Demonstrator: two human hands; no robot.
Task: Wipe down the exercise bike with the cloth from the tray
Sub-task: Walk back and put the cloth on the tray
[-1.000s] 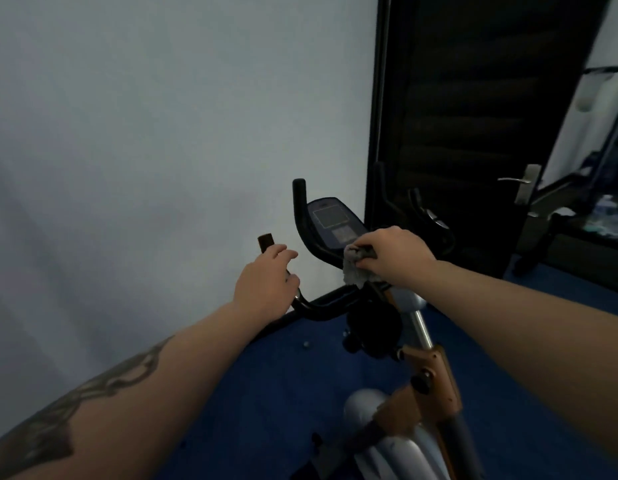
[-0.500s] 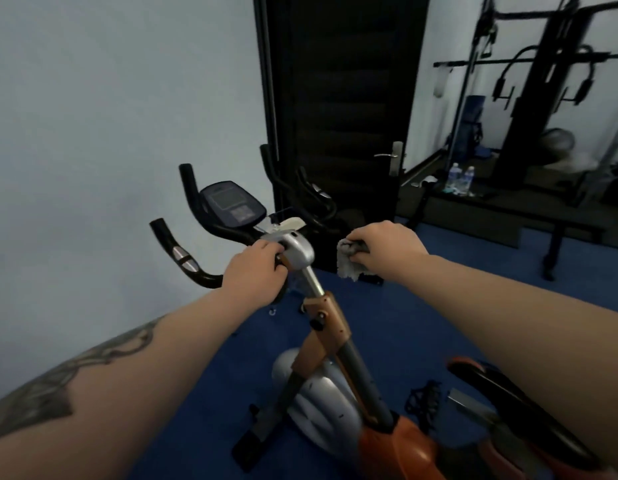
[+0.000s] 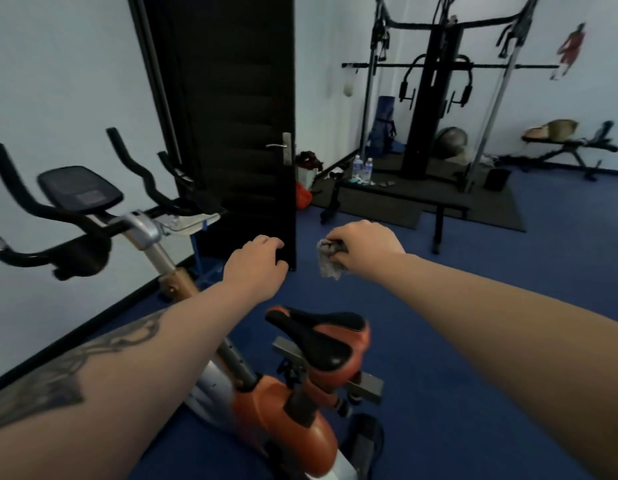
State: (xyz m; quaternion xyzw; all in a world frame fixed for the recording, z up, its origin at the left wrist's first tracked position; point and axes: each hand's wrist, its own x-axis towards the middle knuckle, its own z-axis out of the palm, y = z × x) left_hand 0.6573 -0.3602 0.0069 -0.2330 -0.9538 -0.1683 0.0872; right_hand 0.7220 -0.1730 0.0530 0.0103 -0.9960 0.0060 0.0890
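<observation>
1. Change: a second ago the right hand [image 3: 364, 249] pressed the cloth [image 3: 330, 259] against the console area of the exercise bike [image 3: 276, 393]. Now both hands are off the machine and held out in the air above the saddle [image 3: 318, 332].
2. Change: the left hand [image 3: 255, 268], gripping the handlebar [image 3: 58, 216] a second ago, has let go. Its fingers hang loosely curled and hold nothing.
3. Right hand: fingers curled round the cloth, bunched in the fist, with a ragged tail hanging below. The cloth touches no part of the bike.
4. The view has swung right; the handlebars and console [image 3: 79, 188] now sit at far left, somewhat blurred.
5. Reading: the front end looks finished with, and the saddle directly below the hands is the likely next surface. This is a judgement, not seen.
6. Materials: the cloth is grey, nubbly and limp. The saddle is black, smooth and slightly glossy, narrow-nosed, with orange trim. The frame shell is orange and grey moulded plastic; the stem [image 3: 151, 237] is brushed metal.
7. Surroundings: blue carpeted floor [image 3: 473, 323], a dark panelled door [image 3: 238, 116], and a multi-gym rack [image 3: 432, 98] on a black mat further back.
</observation>
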